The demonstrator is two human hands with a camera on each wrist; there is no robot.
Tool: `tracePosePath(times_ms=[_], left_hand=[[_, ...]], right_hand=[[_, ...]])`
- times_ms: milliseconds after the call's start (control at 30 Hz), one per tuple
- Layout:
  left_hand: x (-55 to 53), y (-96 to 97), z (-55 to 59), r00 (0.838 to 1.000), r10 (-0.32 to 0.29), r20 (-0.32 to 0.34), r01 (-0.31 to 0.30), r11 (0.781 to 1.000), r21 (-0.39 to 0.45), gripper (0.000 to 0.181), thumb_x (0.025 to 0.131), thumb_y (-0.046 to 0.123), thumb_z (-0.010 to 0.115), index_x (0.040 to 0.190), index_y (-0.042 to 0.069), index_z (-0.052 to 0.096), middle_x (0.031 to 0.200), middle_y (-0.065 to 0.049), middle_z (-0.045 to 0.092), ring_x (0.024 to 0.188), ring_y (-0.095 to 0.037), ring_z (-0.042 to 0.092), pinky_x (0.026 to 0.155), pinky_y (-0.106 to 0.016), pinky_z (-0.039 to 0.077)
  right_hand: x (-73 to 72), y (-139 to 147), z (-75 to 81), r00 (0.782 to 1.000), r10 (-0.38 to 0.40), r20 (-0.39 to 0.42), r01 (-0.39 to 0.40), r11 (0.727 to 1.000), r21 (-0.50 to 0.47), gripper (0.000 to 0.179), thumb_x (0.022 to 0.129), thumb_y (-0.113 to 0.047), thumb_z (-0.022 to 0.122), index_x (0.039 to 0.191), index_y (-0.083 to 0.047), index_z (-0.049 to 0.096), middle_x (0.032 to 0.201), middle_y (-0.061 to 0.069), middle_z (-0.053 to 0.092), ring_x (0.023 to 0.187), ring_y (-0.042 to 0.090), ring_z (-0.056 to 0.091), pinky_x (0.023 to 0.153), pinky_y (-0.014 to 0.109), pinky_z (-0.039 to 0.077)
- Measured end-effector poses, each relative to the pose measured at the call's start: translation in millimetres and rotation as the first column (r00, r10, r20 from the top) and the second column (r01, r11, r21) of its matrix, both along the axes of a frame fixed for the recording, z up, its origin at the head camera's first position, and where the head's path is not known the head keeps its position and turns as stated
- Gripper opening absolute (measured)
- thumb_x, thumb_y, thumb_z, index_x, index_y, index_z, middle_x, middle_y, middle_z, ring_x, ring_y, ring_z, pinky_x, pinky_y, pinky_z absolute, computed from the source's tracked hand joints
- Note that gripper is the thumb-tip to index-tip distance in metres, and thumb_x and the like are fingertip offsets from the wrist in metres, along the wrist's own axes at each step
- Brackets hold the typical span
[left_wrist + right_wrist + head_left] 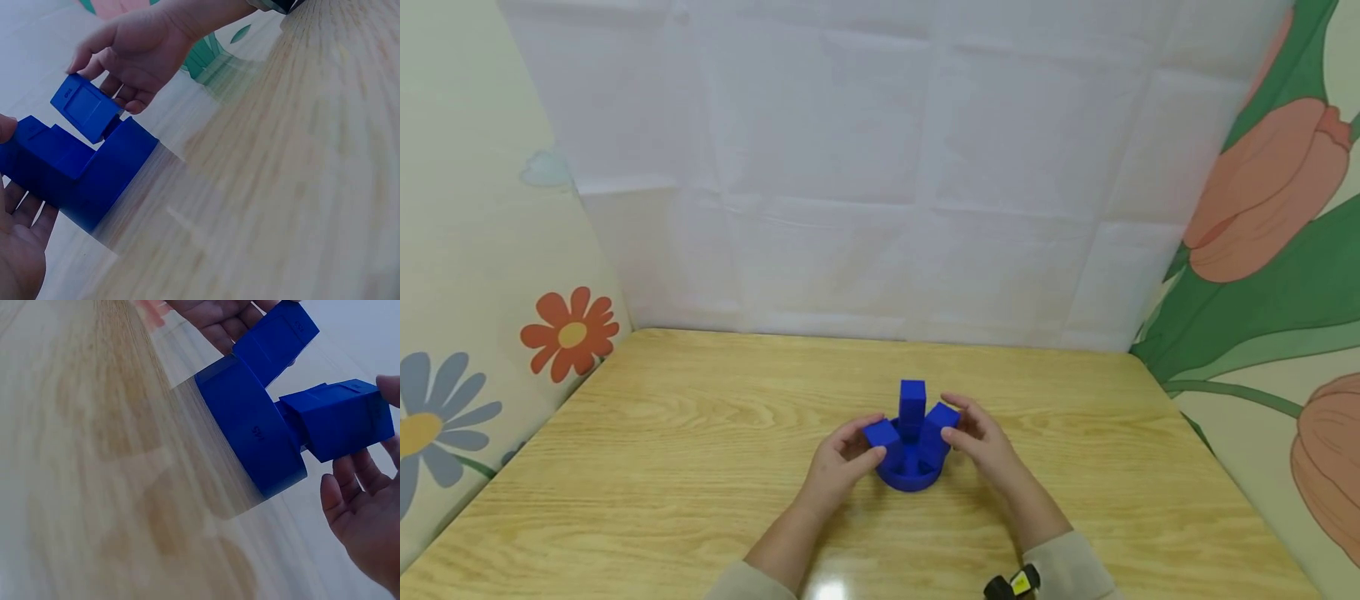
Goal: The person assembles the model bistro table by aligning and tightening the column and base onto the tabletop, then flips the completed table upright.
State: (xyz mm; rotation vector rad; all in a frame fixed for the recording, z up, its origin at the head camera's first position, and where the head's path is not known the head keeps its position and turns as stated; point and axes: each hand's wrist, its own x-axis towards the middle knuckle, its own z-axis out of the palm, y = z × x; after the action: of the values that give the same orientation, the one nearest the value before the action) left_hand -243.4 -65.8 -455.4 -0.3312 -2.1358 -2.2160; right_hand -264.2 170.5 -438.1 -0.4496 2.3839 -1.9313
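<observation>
A round blue plastic base stands on the table, with three blue blocks around its inside. My left hand holds the left block between thumb and fingers; this block leans outward over the rim. On the other side, my right hand grips the right block, also tilted outward, thumb on its near side and fingers behind. The back block rises upright and untouched between them. In the right wrist view, small raised lettering shows on the base, and the right block sticks out past its rim.
The light wood table extends around the base. A creased white sheet hangs behind its far edge, with flower-patterned walls at both sides. A black strap with a yellow label sits at my right cuff.
</observation>
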Motion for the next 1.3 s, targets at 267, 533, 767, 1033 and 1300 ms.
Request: tracePosePath(times_ms=[267,533,767,1033,1300], left_hand=[[0.1,-0.2,0.0,1.000,-0.006,0.004,0.006,1.000,0.007,0.042,0.084,-0.005,0.066,0.126,-0.004,0.061,0.124,-0.025,0.064,0.101,-0.006,0.062,0.089,-0.016,0.049],[0.1,-0.1,0.4,1.000,-0.009,-0.003,0.009,1.000,0.007,0.043,0.085,-0.005,0.066,0.127,-0.004,0.061,0.124,-0.025,0.063,0.102,-0.006,0.062,0.090,-0.017,0.049],[0.2,0.3,0.4,1.000,-0.004,-0.001,0.004,1.000,0.001,0.042,0.085,-0.004,0.067,0.127,-0.003,0.061,0.123,-0.025,0.064,0.102,-0.007,0.062,0.090,-0.016,0.049],[-0.9,0.7,0.7,1.000,-0.005,-0.001,0.005,1.000,0.000,0.042,0.085,-0.004,0.067,0.127,-0.002,0.062,0.125,-0.024,0.063,0.104,-0.010,0.062,0.090,-0.017,0.049],[-1.4,-0.3,-1.7,1.000,0.004,-0.001,-0.004,1.000,-0.025,0.042,0.085,-0.003,0.067,0.127,-0.001,0.062,0.124,-0.022,0.065,0.104,-0.010,0.062,0.090,-0.017,0.049]], right_hand=[[2.0,3.4,1.0,0.999,-0.004,0.048,0.004,1.000,-0.007,0.048,0.092,-0.007,0.063,0.135,0.004,0.043,0.112,0.011,0.054,0.092,0.014,0.053,0.079,0.023,0.047],[3.5,12.1,0.8,0.997,0.066,0.038,-0.063,0.995,-0.080,0.043,0.096,-0.006,0.050,0.134,0.010,0.038,0.114,0.002,0.061,0.100,0.004,0.057,0.092,0.021,0.046],[3.1,16.7,1.3,0.994,0.107,0.024,-0.104,0.987,-0.122,0.045,0.091,-0.006,0.042,0.130,0.016,0.036,0.109,-0.009,0.057,0.102,0.000,0.056,0.093,0.021,0.046],[5.3,25.2,-2.4,0.995,0.102,-0.021,-0.103,0.992,-0.078,0.040,0.092,-0.003,0.051,0.126,0.014,0.040,0.105,-0.009,0.058,0.100,0.002,0.055,0.090,0.020,0.046],[8.7,26.5,-1.2,0.990,0.138,-0.034,-0.140,0.987,-0.080,0.042,0.091,-0.003,0.058,0.122,0.018,0.040,0.109,-0.007,0.057,0.103,0.004,0.055,0.090,0.020,0.047]])
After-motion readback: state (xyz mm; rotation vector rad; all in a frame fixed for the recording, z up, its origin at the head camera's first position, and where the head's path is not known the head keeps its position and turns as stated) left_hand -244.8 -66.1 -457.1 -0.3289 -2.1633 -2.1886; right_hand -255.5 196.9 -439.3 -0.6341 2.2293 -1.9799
